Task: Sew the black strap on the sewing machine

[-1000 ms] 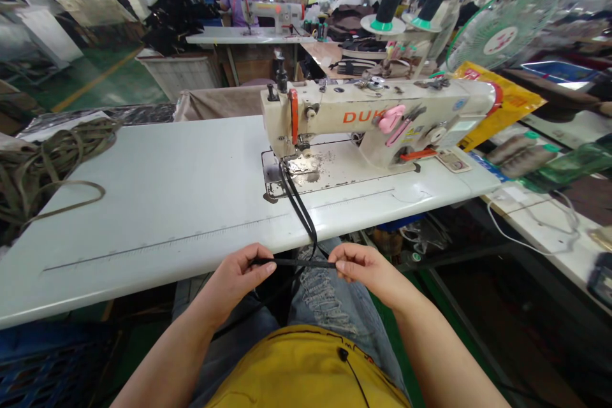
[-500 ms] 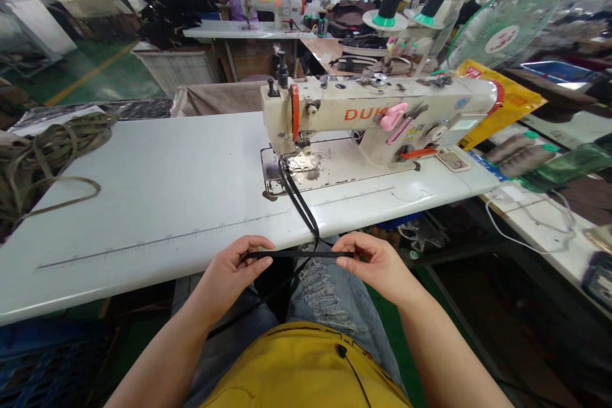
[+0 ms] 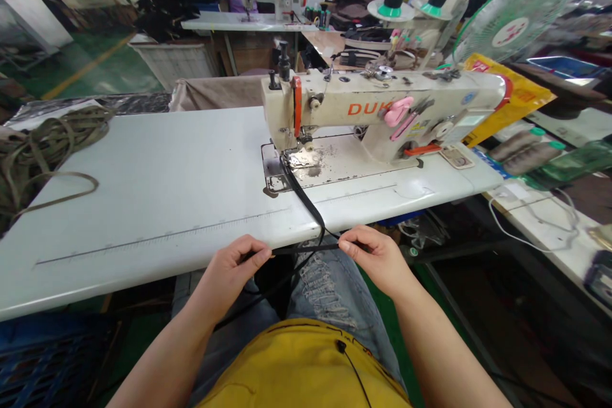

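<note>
A black strap [image 3: 306, 248] is stretched between my two hands, just off the table's front edge and above my lap. My left hand [image 3: 243, 268] pinches it at one side, thumb against fingers. At the other side my right hand [image 3: 373, 255] pinches it the same way. More of this narrow black strip runs up over the edge to the needle area of the sewing machine [image 3: 382, 108]. Another length hangs down across my jeans. Where the strap ends is hidden by my fingers.
The white sewing table [image 3: 191, 159] carries a printed ruler line. Olive webbing [image 3: 52, 146] lies heaped at its left end. A green fan [image 3: 514, 19], thread cones [image 3: 521, 146] and a yellow bag [image 3: 511, 95] stand to the right. A blue crate [image 3: 52, 357] sits below left.
Both hands still hold the strap. My right hand's thumb and fingers have closed further over it, and the strips leading to the machine lie closer together. The view has shifted slightly.
</note>
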{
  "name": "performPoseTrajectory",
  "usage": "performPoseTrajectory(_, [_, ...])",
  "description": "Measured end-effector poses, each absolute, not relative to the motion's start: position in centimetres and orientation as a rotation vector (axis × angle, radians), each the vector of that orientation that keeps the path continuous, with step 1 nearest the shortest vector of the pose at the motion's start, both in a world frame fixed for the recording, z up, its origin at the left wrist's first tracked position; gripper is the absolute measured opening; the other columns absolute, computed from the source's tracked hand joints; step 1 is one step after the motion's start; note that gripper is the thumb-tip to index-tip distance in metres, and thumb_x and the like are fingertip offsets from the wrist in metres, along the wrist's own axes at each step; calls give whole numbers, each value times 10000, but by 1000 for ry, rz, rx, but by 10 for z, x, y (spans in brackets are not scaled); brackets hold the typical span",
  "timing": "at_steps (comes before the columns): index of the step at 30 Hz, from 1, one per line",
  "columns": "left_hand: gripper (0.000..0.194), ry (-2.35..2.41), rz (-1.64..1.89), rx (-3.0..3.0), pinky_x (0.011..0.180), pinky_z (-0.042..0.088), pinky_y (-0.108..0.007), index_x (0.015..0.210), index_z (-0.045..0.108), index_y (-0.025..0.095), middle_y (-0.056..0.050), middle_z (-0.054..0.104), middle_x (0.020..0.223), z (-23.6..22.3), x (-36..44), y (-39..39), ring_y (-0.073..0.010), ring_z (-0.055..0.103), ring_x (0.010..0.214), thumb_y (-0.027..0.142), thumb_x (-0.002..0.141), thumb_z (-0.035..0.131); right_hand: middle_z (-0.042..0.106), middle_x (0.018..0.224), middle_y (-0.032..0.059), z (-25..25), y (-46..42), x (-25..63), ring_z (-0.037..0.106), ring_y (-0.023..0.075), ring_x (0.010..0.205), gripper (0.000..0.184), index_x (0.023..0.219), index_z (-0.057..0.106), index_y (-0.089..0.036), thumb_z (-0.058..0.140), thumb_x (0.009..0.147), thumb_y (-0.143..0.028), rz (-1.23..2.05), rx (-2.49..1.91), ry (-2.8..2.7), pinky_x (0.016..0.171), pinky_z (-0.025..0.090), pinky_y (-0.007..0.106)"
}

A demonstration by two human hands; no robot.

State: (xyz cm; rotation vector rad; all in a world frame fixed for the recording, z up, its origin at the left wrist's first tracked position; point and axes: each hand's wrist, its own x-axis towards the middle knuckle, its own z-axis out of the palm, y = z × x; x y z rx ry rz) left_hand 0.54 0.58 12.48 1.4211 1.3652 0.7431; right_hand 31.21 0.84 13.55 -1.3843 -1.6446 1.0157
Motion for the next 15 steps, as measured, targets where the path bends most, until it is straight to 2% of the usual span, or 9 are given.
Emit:
performPoseTrajectory(9, [353,1356,734,1249,635,337,-267,831,723,206,5,652,770,122,7,3,-171,516,728,553,894,699,673,799,35,133,11,314,602,200,783,299,779,734,-221,699,910,-488,1088,-1414,-1607,766,477,337])
performPoseTrajectory(15, [384,1329,746,1193,584,295,-266,800,722,196,3,612,708,122,7,2,-159,467,659,573,869,717,645,760,29,130,14,315,559,182,732,346,749,724,-209,704,884,-527,1153,-1428,-1572,713,466,321])
